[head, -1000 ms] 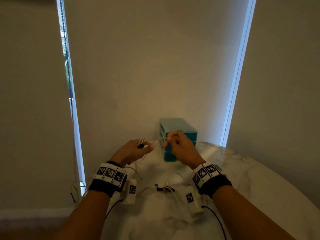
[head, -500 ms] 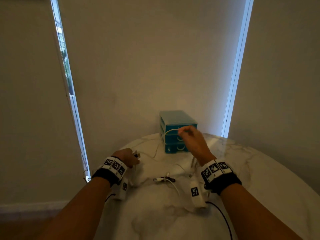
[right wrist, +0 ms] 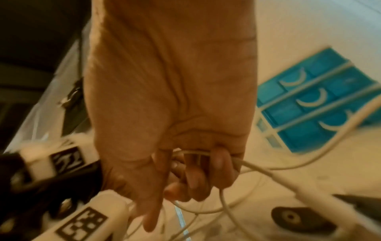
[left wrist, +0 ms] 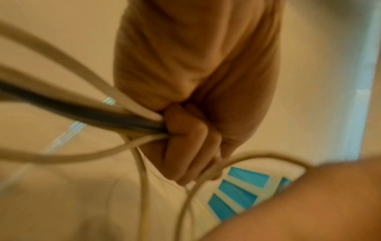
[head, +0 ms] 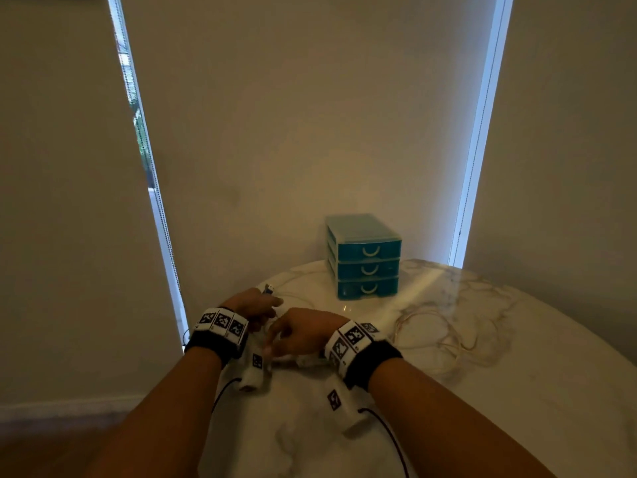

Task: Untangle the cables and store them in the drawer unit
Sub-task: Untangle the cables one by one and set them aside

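A teal three-drawer unit (head: 365, 257) stands at the back of the marble table (head: 499, 401), all drawers closed. My left hand (head: 255, 305) rests low on the table and grips a bundle of cables (left wrist: 82, 114), several white and one dark, in a closed fist (left wrist: 185, 140). A connector (head: 268, 289) sticks out above that hand. My right hand (head: 298, 334) sits just beside it, fingers (right wrist: 198, 168) curled round a thin white cable (right wrist: 257, 170) that loops away over the table. A long white cable (head: 444, 334) lies in loose loops to the right.
The drawer unit (right wrist: 319, 97) stands against a beige wall with roller blinds either side. A dark plug (right wrist: 299, 218) lies on the table near my right hand. The table's round edge falls away at the left, close to a window strip (head: 151, 188).
My right hand has come back down from in front of the drawer unit to beside my left hand. The left hand has stayed low on the table.
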`<state>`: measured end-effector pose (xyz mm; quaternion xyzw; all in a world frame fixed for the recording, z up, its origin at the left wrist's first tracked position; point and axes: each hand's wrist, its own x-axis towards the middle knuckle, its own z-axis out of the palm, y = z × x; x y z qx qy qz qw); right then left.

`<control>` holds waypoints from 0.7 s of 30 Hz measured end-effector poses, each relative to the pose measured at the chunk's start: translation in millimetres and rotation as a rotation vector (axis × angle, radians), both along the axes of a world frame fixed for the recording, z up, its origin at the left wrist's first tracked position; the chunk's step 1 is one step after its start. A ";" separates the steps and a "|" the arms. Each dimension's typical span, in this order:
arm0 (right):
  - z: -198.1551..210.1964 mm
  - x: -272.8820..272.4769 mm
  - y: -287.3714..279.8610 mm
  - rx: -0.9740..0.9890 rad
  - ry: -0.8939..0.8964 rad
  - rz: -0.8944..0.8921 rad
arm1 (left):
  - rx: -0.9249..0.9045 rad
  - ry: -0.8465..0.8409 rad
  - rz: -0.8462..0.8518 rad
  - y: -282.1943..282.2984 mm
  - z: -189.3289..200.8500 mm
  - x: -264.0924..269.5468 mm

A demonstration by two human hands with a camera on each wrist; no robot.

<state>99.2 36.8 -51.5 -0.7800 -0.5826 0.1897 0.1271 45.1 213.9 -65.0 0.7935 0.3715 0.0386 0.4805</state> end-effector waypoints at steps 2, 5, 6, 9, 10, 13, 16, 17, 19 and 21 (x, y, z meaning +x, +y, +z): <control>0.4 4.6 3.3 -0.018 0.054 -0.048 | -0.213 -0.130 0.045 3.1 -5.6 -3.3; -4.5 2.6 7.2 -0.009 0.040 -0.137 | -0.426 -0.299 0.089 0.8 -6.1 -10.6; -8.2 -0.5 9.3 -0.001 0.006 -0.155 | -0.467 -0.332 0.098 0.9 -6.1 -12.0; -17.7 -7.3 19.2 0.052 -0.147 -0.187 | -0.519 -0.364 0.121 3.4 -6.6 -14.8; -19.1 -7.2 22.4 0.075 -0.187 -0.203 | -0.516 -0.369 0.128 3.4 -6.0 -15.7; -19.2 -2.9 25.5 0.089 -0.150 -0.237 | -0.489 -0.405 0.150 1.0 -1.5 -18.4; -23.1 2.4 26.4 0.047 -0.130 -0.258 | -0.476 -0.443 0.172 -0.1 2.9 -20.4; -25.4 4.0 27.4 0.058 -0.134 -0.258 | -0.472 -0.449 0.176 -0.6 4.2 -21.1; -27.4 2.7 28.0 0.067 -0.147 -0.246 | -0.460 -0.456 0.181 -1.1 5.1 -22.2; -25.6 2.0 27.5 0.051 -0.172 -0.235 | -0.452 -0.465 0.187 -1.0 4.7 -22.6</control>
